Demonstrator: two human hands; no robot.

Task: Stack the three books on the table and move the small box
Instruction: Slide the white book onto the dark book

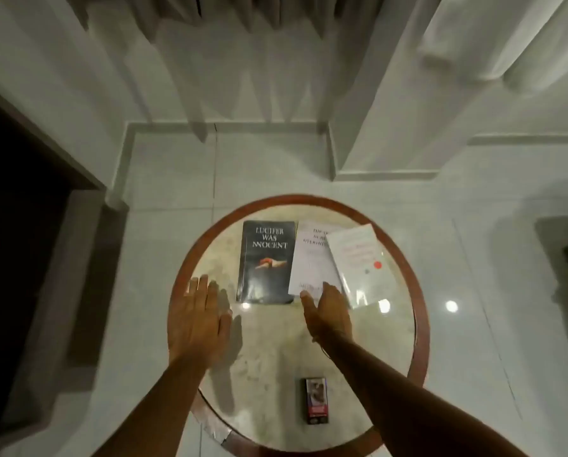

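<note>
Three books lie side by side at the far half of the round table [421, 291]. A black book [265, 262] is on the left, a white book [310, 258] in the middle, and a second white book with a red dot [361, 262] overlaps the middle one's right edge. A small dark box [316, 405] sits near the table's front edge. My left hand [200, 319] hovers flat and open, left of the black book. My right hand [328, 311] is open, its fingertips at the near edge of the middle white book.
The table has a brown wooden rim and a pale marble-like top. Around it is a glossy white tiled floor [177, 179]. Sheer curtains [243, 77] hang at the back, and a dark doorway [19, 209] is on the left.
</note>
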